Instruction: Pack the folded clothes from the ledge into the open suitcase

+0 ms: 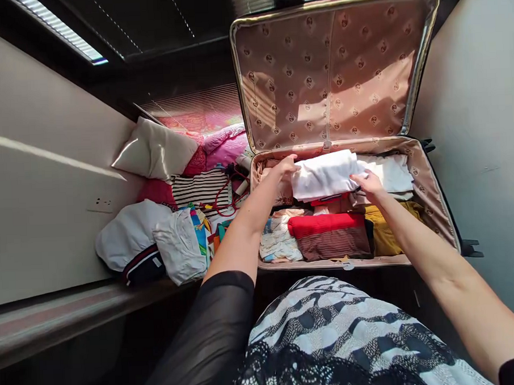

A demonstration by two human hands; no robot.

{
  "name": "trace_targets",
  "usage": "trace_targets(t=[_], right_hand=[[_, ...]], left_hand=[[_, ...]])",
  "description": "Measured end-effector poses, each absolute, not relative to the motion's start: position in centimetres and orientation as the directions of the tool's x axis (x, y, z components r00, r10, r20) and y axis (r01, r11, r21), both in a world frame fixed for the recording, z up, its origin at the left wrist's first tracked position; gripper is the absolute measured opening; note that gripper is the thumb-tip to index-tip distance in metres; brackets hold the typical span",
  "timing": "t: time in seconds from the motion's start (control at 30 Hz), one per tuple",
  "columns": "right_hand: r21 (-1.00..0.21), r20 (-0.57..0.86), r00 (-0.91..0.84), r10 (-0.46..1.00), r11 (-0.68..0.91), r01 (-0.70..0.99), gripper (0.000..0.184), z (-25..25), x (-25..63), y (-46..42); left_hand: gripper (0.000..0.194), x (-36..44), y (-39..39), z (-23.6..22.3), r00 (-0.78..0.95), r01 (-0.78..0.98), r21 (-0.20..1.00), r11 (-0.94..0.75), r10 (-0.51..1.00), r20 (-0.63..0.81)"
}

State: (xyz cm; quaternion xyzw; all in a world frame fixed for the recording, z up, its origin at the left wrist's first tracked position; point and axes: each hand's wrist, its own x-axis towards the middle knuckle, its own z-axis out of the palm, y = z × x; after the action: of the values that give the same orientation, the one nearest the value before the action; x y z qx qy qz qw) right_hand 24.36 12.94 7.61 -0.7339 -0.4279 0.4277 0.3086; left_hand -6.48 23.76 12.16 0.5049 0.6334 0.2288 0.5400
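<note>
Both hands, left hand (286, 166) and right hand (368, 183), pinch the soft, light white cloth (324, 175) by its ends, above the red towel (326, 223) in the suitcase (436, 190).

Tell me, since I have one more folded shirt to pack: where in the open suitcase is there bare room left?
Hardly any. The suitcase floor is covered: red folded garment, mustard garment, printed cloth. Both hands, left hand and right hand, hold a white folded garment over the rear. Only lining along the left rear wall shows bare. The bed beside it is cluttered too.
</note>
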Motion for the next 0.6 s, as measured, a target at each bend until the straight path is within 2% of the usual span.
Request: trace_targets(t=[0.07, 0.1, 0.17, 0.23, 0.33, 0.47, 0.6], right_hand=[[-0.698, -0.286, 0.325, 0.901, -0.428, 0.573, 0.096, 7.0, 25.0, 13.8], [-0.624, -0.238, 0.293, 0.926, -0.377, 0.685, 0.1, 6.6, 25.0, 14.0], [-0.423, -0.153, 0.131, 0.98, -0.184, 0.887, 0.094, 5.7, 24.6, 14.3], [-0.289, -0.13, -0.042, 0.991, 0.003, 0.957, 0.085, 4.3, 23.7, 14.7], [-0.272, -0.14, -0.156, 0.978, 0.113, 0.956, 0.077, 1.0, 22.3, 15.4], [-0.315, -0.175, -0.17, 0.97, 0.108, 0.943, 0.071, -2.6, 22.0, 15.8], [-0.296, -0.27, -0.157, 0.95, 0.073, 0.952, 0.078, -3.1, 23.0, 16.2]], left_hand=[[0.086, -4.5, 23.1, 10.6, 0.072, 0.553, 0.779, 0.294, 0.915, -0.396], [0.09, -3.6, 22.3, 9.8, 0.106, 0.659, 0.719, 0.222, 0.918, -0.381], [0.093, -1.8, 20.3, 7.9, 0.194, 0.827, 0.562, 0.023, 0.926, -0.324], [0.092, -0.4, 18.2, 5.8, 0.284, 0.896, 0.42, -0.145, 0.914, -0.289], [0.094, 1.0, 16.4, 2.7, 0.312, 0.901, 0.396, -0.176, 0.898, -0.31], [0.09, 1.8, 16.9, 0.1, 0.276, 0.901, 0.421, -0.102, 0.885, -0.375], [0.091, 2.6, 17.7, 0.2, 0.282, 0.881, 0.468, -0.068, 0.87, -0.404]])
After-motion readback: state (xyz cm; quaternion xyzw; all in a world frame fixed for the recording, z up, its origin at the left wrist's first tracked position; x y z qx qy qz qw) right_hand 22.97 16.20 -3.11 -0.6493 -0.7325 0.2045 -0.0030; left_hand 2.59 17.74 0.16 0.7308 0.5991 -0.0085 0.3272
